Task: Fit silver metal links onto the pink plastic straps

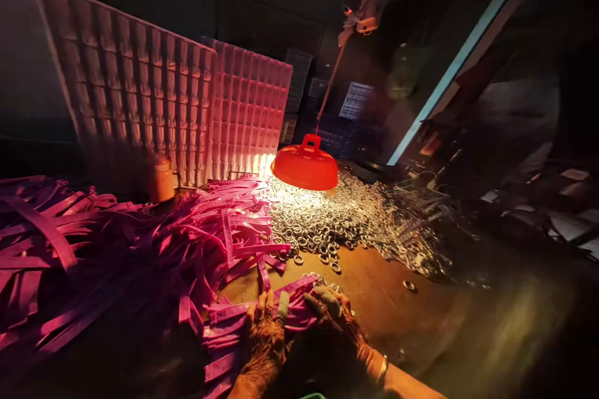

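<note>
Pink fabric straps (219, 349) lie in a row before me, some running under my hands. My left hand (269, 330) rests on them with its fingers stretched out flat, and pale wrapping shows on one finger. At the right end of these straps, my right hand (334, 308) is curled, its fingertips closed on a pink strap (299, 308). A few metal rings (312, 276) show just beyond that hand, partly hidden by its fingers. A bracelet circles the right wrist.
A large heap of loose pink straps (201, 230) spreads leftward. Metal rings (318, 230) are piled under a hanging red lamp (306, 165). Clear ribbed plastic trays (140, 81) stand behind, near an orange container (160, 179). One stray ring (409, 286) lies on the brown table (374, 287).
</note>
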Available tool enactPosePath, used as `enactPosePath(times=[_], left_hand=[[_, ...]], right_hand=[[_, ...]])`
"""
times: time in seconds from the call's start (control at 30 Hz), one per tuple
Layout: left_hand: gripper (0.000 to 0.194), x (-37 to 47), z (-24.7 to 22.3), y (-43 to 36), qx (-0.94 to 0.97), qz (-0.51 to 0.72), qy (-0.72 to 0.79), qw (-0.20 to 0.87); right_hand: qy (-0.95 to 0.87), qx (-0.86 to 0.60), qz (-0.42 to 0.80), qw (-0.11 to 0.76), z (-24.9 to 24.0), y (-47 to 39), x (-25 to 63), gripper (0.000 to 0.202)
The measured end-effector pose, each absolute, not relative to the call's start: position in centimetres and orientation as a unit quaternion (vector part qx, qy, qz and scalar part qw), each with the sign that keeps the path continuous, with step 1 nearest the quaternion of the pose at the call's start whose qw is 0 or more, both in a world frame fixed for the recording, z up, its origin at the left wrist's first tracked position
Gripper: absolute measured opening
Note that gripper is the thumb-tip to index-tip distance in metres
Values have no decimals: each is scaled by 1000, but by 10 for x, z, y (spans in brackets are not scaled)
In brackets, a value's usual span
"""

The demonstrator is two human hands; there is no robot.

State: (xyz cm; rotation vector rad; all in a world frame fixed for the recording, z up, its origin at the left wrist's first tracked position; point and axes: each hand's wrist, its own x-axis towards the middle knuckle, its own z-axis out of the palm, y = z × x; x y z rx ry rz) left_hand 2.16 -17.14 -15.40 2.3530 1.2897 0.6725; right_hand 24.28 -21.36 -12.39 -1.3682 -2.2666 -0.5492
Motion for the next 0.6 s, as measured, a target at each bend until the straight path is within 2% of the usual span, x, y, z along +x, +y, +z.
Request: enactPosePath(times=[0.27, 0.47, 0.6], left_hand=[[43, 19, -140, -185, 841, 194, 505, -12], [45, 22, -134, -190, 833, 182, 518, -71], [46, 21, -148, -185, 835, 203, 507, -71]], right_hand=[[-817, -518, -134, 216, -117, -215, 244, 53], [-827, -482, -94, 272, -110, -217, 243, 71], [-820, -484, -88, 292, -109, -214, 246, 71]])
